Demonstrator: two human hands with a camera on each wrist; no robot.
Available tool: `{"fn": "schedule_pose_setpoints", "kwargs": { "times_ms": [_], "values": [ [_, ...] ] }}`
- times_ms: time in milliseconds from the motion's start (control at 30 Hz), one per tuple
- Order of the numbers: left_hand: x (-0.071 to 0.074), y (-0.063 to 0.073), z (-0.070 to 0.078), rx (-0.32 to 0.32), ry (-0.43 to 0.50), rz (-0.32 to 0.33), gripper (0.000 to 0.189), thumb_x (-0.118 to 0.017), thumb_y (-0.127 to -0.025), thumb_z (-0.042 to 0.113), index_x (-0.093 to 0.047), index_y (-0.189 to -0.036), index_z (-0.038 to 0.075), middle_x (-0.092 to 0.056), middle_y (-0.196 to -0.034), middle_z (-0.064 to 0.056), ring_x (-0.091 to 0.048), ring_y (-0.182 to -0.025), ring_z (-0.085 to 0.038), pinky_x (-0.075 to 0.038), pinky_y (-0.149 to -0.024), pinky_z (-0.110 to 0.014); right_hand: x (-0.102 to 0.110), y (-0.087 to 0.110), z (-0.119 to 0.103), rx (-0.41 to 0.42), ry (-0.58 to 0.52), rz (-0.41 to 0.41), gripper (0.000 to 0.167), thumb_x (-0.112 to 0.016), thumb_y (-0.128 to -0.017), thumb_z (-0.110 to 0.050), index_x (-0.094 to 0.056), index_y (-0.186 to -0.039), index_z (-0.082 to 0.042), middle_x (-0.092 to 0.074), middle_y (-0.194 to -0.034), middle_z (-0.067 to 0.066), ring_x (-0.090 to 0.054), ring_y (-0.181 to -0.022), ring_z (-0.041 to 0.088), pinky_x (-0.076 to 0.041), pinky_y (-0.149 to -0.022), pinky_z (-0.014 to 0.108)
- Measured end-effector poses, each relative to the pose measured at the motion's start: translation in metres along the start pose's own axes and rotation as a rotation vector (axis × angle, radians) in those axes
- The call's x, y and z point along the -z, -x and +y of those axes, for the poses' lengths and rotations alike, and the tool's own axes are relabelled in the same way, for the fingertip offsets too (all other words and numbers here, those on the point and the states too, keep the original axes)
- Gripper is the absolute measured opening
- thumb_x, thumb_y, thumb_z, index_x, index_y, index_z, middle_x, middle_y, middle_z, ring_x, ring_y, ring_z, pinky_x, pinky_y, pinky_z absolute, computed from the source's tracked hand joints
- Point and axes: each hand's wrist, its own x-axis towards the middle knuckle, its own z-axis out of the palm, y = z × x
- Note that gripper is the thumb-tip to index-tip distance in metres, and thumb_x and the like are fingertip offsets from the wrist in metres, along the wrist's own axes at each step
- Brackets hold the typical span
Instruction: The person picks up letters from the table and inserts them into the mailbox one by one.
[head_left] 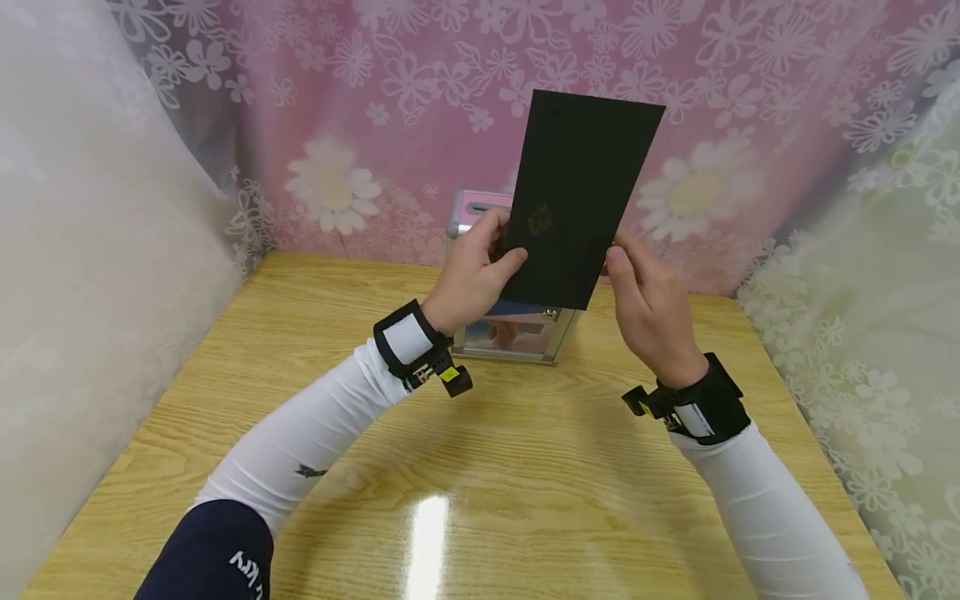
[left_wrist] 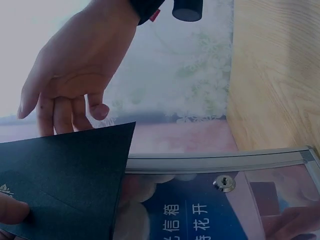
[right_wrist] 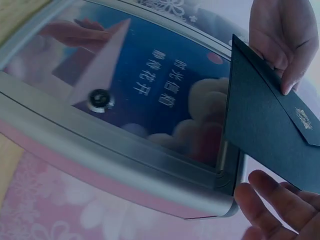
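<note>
A black envelope (head_left: 577, 192) with a small gold emblem is held up, tilted, above the table. My left hand (head_left: 474, 271) pinches its lower left side, thumb on the front face. At the lower right edge is my right hand (head_left: 651, 304); the left wrist view shows its fingers (left_wrist: 64, 112) reaching behind the envelope, thumb apart from it. The right wrist view shows a slanting flap edge on the envelope (right_wrist: 272, 117). Behind it stands a box (head_left: 480, 200) with a pink slotted top, metal edges and a round lock (left_wrist: 224, 183). The envelope partly hides this box.
The wooden table (head_left: 480, 450) spreads in front of the box, with a bright reflection near its front. A pink flowered curtain (head_left: 420, 125) hangs behind, and pale curtains (head_left: 862, 350) flank the table. Chinese lettering marks the box's blue front panel (right_wrist: 155, 85).
</note>
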Motion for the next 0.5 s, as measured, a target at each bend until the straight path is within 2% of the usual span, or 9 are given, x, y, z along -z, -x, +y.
{"fn": "schedule_pose_setpoints", "kwargs": {
  "times_ms": [133, 200, 267, 367, 500],
  "values": [
    [0.002, -0.006, 0.000, -0.016, 0.005, 0.022, 0.026, -0.054, -0.103, 0.005, -0.052, -0.128, 0.003, -0.067, -0.115, -0.012, -0.065, -0.102, -0.019, -0.055, -0.086, -0.030, -0.003, -0.012, -0.003, 0.002, 0.000, 0.030, 0.037, -0.043, -0.109, -0.027, -0.060, -0.139, -0.013, -0.070, -0.096, 0.013, -0.067, -0.086, 0.026, -0.047, -0.078, 0.028],
    [0.004, -0.008, 0.002, -0.026, 0.002, 0.030, 0.026, -0.054, -0.103, 0.005, -0.052, -0.128, 0.003, -0.066, -0.114, -0.012, -0.064, -0.101, -0.018, -0.054, -0.085, -0.029, -0.004, -0.018, -0.004, 0.005, 0.003, 0.046, 0.036, -0.045, -0.109, -0.026, -0.060, -0.140, -0.015, -0.069, -0.089, 0.012, -0.061, -0.071, 0.022, -0.041, -0.067, 0.025],
    [0.006, -0.011, 0.003, -0.034, -0.003, 0.034, 0.026, -0.053, -0.103, 0.005, -0.051, -0.128, 0.003, -0.066, -0.113, -0.012, -0.062, -0.098, -0.019, -0.052, -0.082, -0.027, -0.004, -0.023, -0.007, 0.004, 0.005, 0.052, 0.036, -0.047, -0.108, -0.026, -0.059, -0.141, -0.018, -0.070, -0.088, 0.011, -0.051, -0.059, 0.017, -0.033, -0.058, 0.025],
    [0.009, -0.015, 0.006, -0.056, -0.011, 0.045, 0.024, -0.053, -0.103, 0.004, -0.050, -0.126, 0.002, -0.063, -0.109, -0.013, -0.058, -0.093, -0.021, -0.048, -0.078, -0.026, -0.005, -0.032, -0.010, 0.010, 0.009, 0.059, 0.037, -0.050, -0.107, -0.026, -0.058, -0.142, -0.020, -0.072, -0.093, 0.011, -0.037, -0.054, 0.014, -0.024, -0.053, 0.029],
    [0.015, -0.023, 0.009, -0.093, 0.000, 0.078, 0.021, -0.053, -0.102, 0.002, -0.050, -0.123, 0.000, -0.064, -0.107, -0.015, -0.061, -0.093, -0.022, -0.052, -0.080, -0.027, -0.005, -0.043, -0.015, 0.037, 0.003, 0.073, 0.037, -0.052, -0.106, -0.024, -0.059, -0.142, -0.019, -0.072, -0.092, 0.011, -0.037, -0.055, 0.012, -0.024, -0.054, 0.028]
  ]
}}
